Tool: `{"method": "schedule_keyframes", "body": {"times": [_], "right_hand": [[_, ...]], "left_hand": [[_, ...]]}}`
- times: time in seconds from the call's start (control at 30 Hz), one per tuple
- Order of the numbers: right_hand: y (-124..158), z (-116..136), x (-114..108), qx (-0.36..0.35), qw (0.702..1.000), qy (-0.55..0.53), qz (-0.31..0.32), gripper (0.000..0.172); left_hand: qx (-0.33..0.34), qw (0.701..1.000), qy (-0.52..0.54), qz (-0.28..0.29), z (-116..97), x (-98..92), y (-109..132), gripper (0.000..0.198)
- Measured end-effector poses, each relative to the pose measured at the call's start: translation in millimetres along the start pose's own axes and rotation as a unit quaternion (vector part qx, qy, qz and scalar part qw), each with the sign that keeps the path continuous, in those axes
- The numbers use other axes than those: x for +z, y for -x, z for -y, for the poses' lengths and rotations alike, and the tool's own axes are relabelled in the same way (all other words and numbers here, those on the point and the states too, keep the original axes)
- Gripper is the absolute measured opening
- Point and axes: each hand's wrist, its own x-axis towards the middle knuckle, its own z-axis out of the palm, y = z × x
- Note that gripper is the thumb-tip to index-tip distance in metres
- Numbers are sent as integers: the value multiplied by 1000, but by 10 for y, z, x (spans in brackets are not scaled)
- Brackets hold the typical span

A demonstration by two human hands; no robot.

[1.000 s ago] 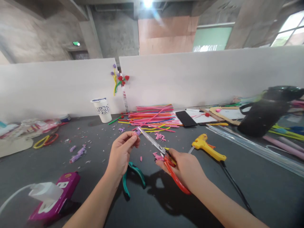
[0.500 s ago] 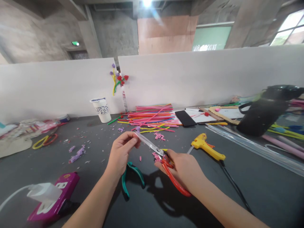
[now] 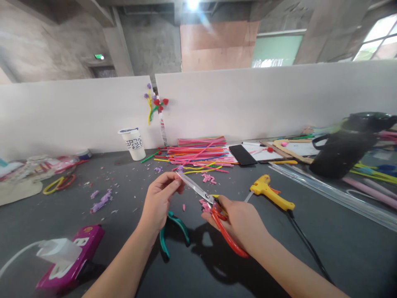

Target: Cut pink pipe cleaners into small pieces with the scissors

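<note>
My right hand (image 3: 243, 221) grips scissors (image 3: 230, 238) with red handles, their blades slanting up and left. At the blade tips, my left hand (image 3: 159, 198) is pinched closed; whatever sits between its fingertips is too small to make out. Short pink pieces (image 3: 204, 205) show beside the right hand's fingers, partly hidden by the scissors. Under my left wrist lie pliers (image 3: 179, 227) with teal handles, their jaws hidden. More cut pink pieces (image 3: 209, 178) lie just past the blades, in front of a pile of coloured pipe cleaners (image 3: 198, 155).
A yellow glue gun (image 3: 271, 192) with a black cord lies at right, near a black phone (image 3: 242, 155) and a black jug (image 3: 344, 145). At left are a magenta power strip (image 3: 72, 260), purple scraps (image 3: 102, 202), other scissors (image 3: 58, 184) and a paper cup (image 3: 132, 144).
Almost nothing differs. Both hands and the scissors hold nearly the same position, and the whole view has shifted very slightly.
</note>
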Motion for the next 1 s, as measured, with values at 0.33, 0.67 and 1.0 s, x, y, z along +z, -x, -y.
{"method": "schedule_keyframes", "body": {"times": [0.33,0.67,1.0], "right_hand": [[5,-15,16,-9,1000,-2,-17,43],[-1,-37,10,-13,1000,-13,-8,38],[-8,-3,-26,15,1000,-17,18,41]], "left_hand": [[-8,1000,15,-8,8,13,5,4],[-3,1000,21,-4,32,-5,-2,4],[-15,1000,20,-5,36,-12,-10,4]]}}
